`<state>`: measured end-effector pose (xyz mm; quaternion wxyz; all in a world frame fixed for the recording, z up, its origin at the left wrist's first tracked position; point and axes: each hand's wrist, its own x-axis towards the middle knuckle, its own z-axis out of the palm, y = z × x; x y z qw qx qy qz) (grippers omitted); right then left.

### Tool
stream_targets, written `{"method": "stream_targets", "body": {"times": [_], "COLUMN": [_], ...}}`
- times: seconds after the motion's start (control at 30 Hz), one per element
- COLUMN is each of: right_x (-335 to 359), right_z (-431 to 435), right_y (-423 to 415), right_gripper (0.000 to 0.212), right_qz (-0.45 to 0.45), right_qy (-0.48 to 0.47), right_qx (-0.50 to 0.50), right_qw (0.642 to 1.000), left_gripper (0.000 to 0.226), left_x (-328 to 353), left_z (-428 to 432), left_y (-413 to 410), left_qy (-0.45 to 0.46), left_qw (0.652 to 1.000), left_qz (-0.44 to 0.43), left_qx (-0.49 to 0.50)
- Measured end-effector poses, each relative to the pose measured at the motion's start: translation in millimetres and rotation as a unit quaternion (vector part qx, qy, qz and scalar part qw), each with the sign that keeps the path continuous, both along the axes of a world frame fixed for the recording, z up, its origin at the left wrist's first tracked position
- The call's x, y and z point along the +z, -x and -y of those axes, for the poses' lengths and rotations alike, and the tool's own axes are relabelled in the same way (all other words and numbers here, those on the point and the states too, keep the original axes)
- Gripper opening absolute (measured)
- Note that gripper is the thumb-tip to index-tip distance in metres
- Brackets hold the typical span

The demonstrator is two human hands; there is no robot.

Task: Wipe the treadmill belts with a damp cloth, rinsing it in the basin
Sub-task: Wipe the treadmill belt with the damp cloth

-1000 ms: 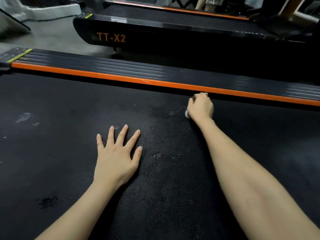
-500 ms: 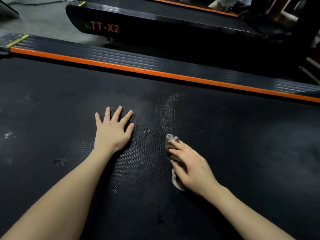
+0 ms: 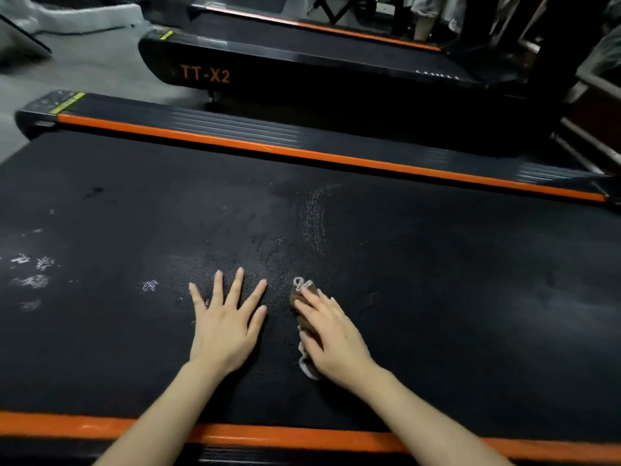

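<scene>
Black textured treadmill belt (image 3: 437, 280) fills most of the view, bordered by an orange rail (image 3: 302, 154) along its far edge and another orange rail (image 3: 50, 425) along its near edge. Beyond the far rail stands a second treadmill (image 3: 302, 72) marked TT-X2. A pale wet streak (image 3: 314, 216) runs from mid-belt toward the far edge, and whitish spots (image 3: 33, 270) lie near the left edge. The left hand (image 3: 223, 327) rests flat on the belt, fingers straight and spread, holding nothing. Just beside it, toward the near edge, the right hand (image 3: 332, 338) presses nearly straight fingers down on a brown, white-edged cloth (image 3: 300, 294), which lies on the belt and pokes out past the fingertips.
</scene>
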<state>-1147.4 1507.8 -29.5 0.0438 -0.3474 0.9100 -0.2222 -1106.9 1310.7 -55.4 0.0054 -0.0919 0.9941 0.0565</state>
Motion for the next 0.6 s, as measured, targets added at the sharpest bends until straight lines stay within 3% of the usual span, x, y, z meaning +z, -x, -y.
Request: {"method": "stream_targets", "body": {"times": [0.1, 0.27, 0.43, 0.5, 0.6], "right_x": [1.3, 2.0, -3.5, -4.8, -6.5], "right_z": [-55.8, -153.7, -150.8, -136.8, -108.2], "right_y": [7.6, 21.8, 35.1, 28.8, 12.0], "right_gripper": [0.052, 0.047, 0.043, 0.042, 0.047], "right_qz": [-0.007, -0.019, -0.017, -0.015, -0.010], "right_qy": [-0.029, -0.052, -0.004, 0.015, 0.031], "right_qx": [0.032, -0.114, -0.256, -0.248, -0.159], "right_qw": [0.999, 0.992, 0.967, 0.968, 0.987], "left_gripper": [0.064, 0.072, 0.076, 0.075, 0.077], "left_x": [-2.3, -2.0, -2.7, 0.5, 10.9], "left_z": [-2.7, -4.6, -0.8, 1.2, 3.2], "left_y": [0.4, -0.1, 1.7, 1.6, 0.8], "left_qy": [-0.013, 0.005, 0.001, -0.012, 0.013], "left_qw": [1.000, 1.000, 1.000, 1.000, 1.000], "left_qz": [-0.003, 0.002, 0.013, 0.012, 0.021], "left_qx": [0.018, 0.025, 0.020, 0.019, 0.018]}}
